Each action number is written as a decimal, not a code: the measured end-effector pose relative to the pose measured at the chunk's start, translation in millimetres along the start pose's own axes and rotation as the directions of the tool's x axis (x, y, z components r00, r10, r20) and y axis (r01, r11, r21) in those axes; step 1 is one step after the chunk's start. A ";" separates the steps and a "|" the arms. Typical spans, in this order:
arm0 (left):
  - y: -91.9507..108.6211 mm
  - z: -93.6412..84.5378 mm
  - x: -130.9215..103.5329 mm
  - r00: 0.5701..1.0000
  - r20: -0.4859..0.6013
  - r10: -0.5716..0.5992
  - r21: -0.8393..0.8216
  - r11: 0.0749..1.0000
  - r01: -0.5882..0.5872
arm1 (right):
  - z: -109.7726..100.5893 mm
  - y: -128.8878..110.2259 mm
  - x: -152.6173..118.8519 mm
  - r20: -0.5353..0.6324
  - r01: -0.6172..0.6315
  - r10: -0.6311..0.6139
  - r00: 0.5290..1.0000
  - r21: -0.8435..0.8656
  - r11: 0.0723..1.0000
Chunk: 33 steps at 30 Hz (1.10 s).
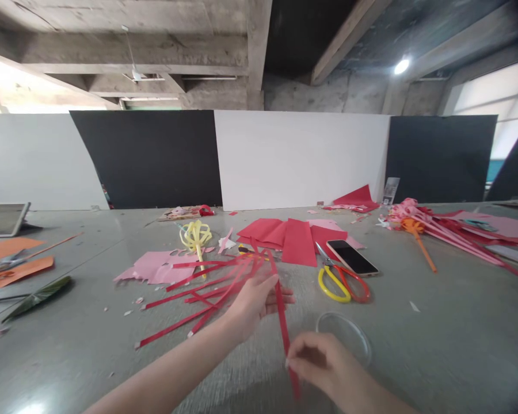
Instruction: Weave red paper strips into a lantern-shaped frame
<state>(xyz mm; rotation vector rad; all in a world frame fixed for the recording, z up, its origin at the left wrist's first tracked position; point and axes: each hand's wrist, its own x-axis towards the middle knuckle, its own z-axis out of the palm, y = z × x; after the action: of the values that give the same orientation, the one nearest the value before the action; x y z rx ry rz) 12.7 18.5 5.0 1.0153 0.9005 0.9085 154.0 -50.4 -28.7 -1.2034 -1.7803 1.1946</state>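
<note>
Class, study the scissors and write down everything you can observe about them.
The scissors have one yellow and one orange-red handle loop, seemingly plastic, and metallic-looking blades. They lie on the grey table, loops nearer the camera, blades pointing away towards the red paper. The phone lies beside them. Neither hand touches them.

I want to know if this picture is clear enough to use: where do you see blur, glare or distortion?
Head view: right hand and near end of the red strip are smeared, probably by motion; the lamp glares, and the window at right looks washed out; glare whitens the table at lower left; the far-right black panel slants, likely wide-angle distortion.
</note>
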 end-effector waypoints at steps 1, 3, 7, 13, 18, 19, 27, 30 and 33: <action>-3.6 1.1 -3.8 1.000 0.003 0.005 -0.032 0.999 -0.005 | 0.3 0.8 0.5 -0.012 -0.010 0.010 1.000 0.013 1.000; -14.4 1.5 -14.3 1.000 -0.006 0.000 -0.078 0.997 0.000 | 0.4 2.8 1.2 -0.015 -0.022 0.023 1.000 0.056 0.998; -44.0 -3.9 -42.2 0.999 -0.041 0.007 -0.010 1.000 -0.008 | 0.7 5.3 0.1 -0.028 -0.031 0.034 0.999 0.108 0.994; -66.6 -9.9 -61.6 0.993 0.083 -0.079 0.163 0.985 0.065 | 2.3 6.0 -1.4 -0.065 -0.018 0.022 0.998 0.062 0.998; -66.9 -7.9 -56.0 0.990 0.095 -0.106 0.171 0.981 0.088 | 3.4 7.0 -0.6 -0.061 -0.041 0.045 0.997 0.065 0.997; -66.6 -7.8 -55.3 0.989 0.095 -0.116 0.154 0.983 0.100 | 3.5 7.7 -0.5 -0.058 -0.036 0.039 0.998 0.064 0.997; -61.6 -12.3 -55.2 0.992 0.004 -0.128 0.030 0.991 0.127 | -3.8 11.9 -1.1 -0.143 0.061 -0.054 0.988 0.047 0.997; -59.5 -11.8 -55.0 0.994 -0.022 -0.103 0.006 0.995 0.103 | -4.1 7.3 -3.4 -0.097 0.041 -0.039 0.994 0.020 0.999; -58.6 -10.6 -55.0 0.996 -0.015 -0.091 0.004 0.996 0.092 | -1.5 4.0 -4.7 -0.061 0.044 -0.045 0.997 -0.023 0.999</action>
<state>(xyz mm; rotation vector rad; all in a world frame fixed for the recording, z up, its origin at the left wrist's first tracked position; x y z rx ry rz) -5.0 -44.2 -43.2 0.9652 0.9542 0.8377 158.3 -53.7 -32.1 -1.1939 -1.7693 1.1035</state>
